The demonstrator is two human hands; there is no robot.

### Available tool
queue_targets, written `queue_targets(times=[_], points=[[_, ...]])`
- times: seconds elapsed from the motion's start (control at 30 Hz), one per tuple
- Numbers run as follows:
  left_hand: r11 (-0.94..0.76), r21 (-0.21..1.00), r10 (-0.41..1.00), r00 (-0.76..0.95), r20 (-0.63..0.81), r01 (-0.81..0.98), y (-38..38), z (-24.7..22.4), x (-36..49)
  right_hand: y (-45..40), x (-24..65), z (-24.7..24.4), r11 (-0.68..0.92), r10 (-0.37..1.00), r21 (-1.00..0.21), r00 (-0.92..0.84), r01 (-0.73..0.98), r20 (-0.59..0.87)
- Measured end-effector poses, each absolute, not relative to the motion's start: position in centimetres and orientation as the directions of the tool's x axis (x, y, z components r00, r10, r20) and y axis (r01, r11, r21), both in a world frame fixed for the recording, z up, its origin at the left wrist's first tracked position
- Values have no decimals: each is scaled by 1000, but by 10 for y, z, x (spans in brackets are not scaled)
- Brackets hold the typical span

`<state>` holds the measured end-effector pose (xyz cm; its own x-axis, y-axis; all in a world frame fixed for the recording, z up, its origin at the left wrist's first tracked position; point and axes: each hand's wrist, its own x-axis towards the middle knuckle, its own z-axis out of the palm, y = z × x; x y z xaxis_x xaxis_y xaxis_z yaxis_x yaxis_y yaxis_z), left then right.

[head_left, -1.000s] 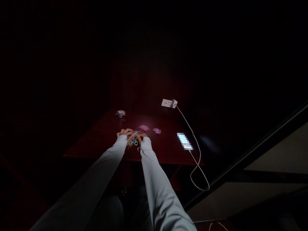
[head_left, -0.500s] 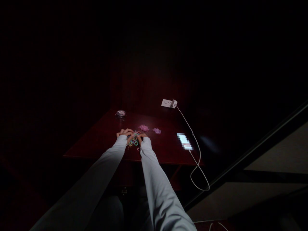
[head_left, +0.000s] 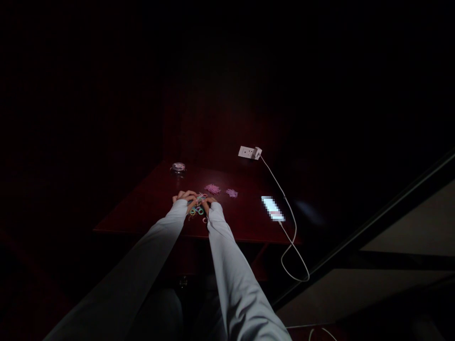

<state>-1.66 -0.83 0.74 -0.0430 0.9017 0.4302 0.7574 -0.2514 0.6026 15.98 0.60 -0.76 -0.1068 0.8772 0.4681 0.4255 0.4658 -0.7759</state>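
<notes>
A loose heap of coloured hair ties, green, yellow, pink and other shades, lies on the dark red table between my hands. My left hand reaches in from the left side, its fingers bent and drawn together at the far edge of the heap. From the right, my right hand brings its closed fingertips to the same spot. What is pinched there is too small and dim to make out. Just beyond lie a pile of small pink bands and a smaller purple pile.
A round clear container stands at the table's back left. On the right a phone with a lit, blurred screen is joined by a white cable to a charger in the wall socket. The table's front edge runs below my forearms.
My fingers have shifted slightly over the heap, the right fingertips a little closer to the left ones. The piles, phone and container stay in place.
</notes>
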Motion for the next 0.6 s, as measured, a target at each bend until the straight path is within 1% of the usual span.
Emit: queue_targets(times=[0.17, 0.33, 0.6], points=[[-268, 606, 890, -48, 453, 749, -9, 7, -16, 4, 161, -3, 460, 883, -770, -132, 442, 451], [-286, 611, 880, -50, 473, 739, -9, 7, -16, 5, 160, -2, 445, 889, -778, -117, 443, 442], [-235, 598, 891, -75, 447, 766, -12, 10, -12, 7, 158, -7, 447, 888, -786, -108, 428, 446]])
